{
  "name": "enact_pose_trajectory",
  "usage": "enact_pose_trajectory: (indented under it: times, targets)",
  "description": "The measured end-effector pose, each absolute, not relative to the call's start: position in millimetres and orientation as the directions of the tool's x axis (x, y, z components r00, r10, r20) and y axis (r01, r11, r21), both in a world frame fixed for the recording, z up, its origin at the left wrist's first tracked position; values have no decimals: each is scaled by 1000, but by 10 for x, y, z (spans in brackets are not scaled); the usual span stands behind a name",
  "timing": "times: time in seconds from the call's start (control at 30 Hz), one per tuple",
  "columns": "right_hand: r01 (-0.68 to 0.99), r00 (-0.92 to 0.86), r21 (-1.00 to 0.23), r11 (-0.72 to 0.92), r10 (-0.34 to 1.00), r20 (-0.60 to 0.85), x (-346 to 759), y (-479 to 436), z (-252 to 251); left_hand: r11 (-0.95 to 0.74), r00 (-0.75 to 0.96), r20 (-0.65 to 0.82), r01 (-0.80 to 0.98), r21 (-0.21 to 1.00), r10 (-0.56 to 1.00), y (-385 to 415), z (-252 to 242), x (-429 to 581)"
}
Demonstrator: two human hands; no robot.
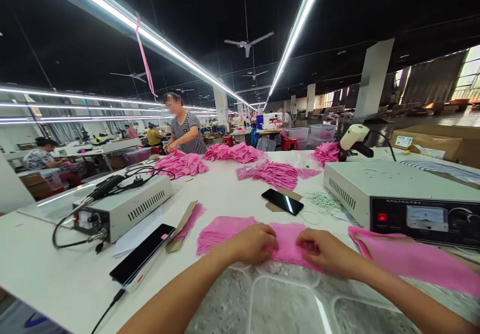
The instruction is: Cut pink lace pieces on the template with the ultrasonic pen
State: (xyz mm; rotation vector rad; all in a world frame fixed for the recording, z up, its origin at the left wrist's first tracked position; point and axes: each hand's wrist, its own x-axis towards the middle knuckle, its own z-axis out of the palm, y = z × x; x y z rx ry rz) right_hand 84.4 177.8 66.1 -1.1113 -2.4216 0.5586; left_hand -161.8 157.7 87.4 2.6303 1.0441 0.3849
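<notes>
One pink cloth (288, 240) lies at the near edge of the worktop (217, 194), your left hand (255, 244) and right hand (327, 252) curled at opposite ends, seemingly keeping it flat; whether either pinches, cannot tell

Left grip (258, 244) and right grip (324, 251) touching pink cloth (288, 244); black phone (283, 201) beyond, near green strings (323, 201).

The left forearm (187, 291) and right forearm (401, 289) angled inward, the left hand (257, 244) knuckles-up with curled fingers, the right hand (326, 251) apart from it, similarly bent.
</notes>
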Motion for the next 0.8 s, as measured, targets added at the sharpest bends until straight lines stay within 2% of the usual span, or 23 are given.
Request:
enact_pose_trajectory:
  times: [0.1,0.27,0.4,0.5,0.67,0.8]
  targets:
    - [623,-609,-473,623,766,205,855,1727,700,-680,693,120,633,369,711,1693,873,-1599]
    - [688,-581,-393,610,787,206,794,1627,732,-557,558,144,700,447,817,1710,930,-1669]
    - [753,-525,-303,584,811,257,704,1609,679,-503,503,152,698,509,851,1678,999,-1657]
    - [771,-505,-268,578,811,295,753,1654,663,-509,501,165,696,507,850,1651,1039,-1666]
    - [696,-600,-237,677,731,326,941,1506,578,-565,567,147,689,454,810,1381,1023,-1806]
    - [551,-753,-193,812,584,304,888,1110,392,-638,653,128,648,417,747,910,947,-1939]
